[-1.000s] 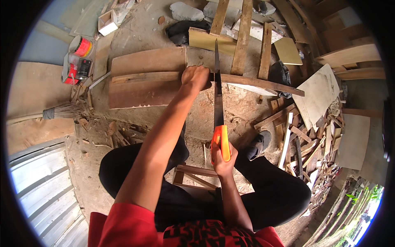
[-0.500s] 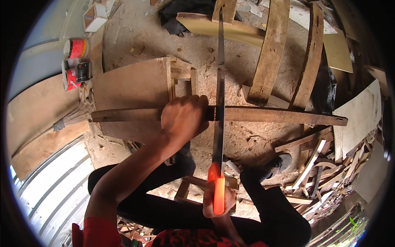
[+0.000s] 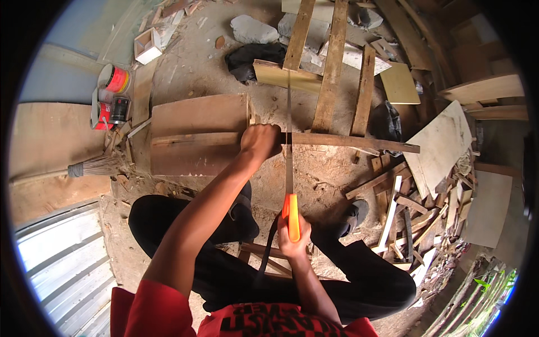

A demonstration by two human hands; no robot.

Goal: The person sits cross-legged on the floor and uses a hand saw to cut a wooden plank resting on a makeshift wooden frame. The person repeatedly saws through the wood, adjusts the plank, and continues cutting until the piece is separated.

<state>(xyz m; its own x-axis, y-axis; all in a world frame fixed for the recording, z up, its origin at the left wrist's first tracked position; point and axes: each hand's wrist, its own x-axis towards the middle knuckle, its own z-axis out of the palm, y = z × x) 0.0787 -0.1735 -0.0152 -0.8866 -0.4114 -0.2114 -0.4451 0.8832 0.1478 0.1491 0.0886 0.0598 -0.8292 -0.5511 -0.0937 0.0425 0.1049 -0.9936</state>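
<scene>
A long, narrow wooden plank (image 3: 348, 141) lies crosswise in front of me. My left hand (image 3: 261, 141) is closed around its middle, just left of the saw blade. The handsaw (image 3: 289, 171) has a long thin blade and an orange handle. Its blade crosses the plank and points away from me. Wrapped round the handle is my right hand (image 3: 296, 238), nearer my body between my knees. Beneath the plank's left part stands a brown wooden board box (image 3: 196, 115). How deep the blade sits in the wood I cannot tell.
Several long boards (image 3: 330, 73) lie ahead. A heap of wood scraps (image 3: 421, 219) and a pale sheet (image 3: 441, 151) are at right. Paint cans (image 3: 115, 78) and a broom (image 3: 95, 166) stand at left. Below me shows part of a wooden stool (image 3: 269, 255).
The view has shifted, so the plank and saw look smaller and more of the far floor shows. Both hands keep their grips; the blade still crosses the plank beside my left hand.
</scene>
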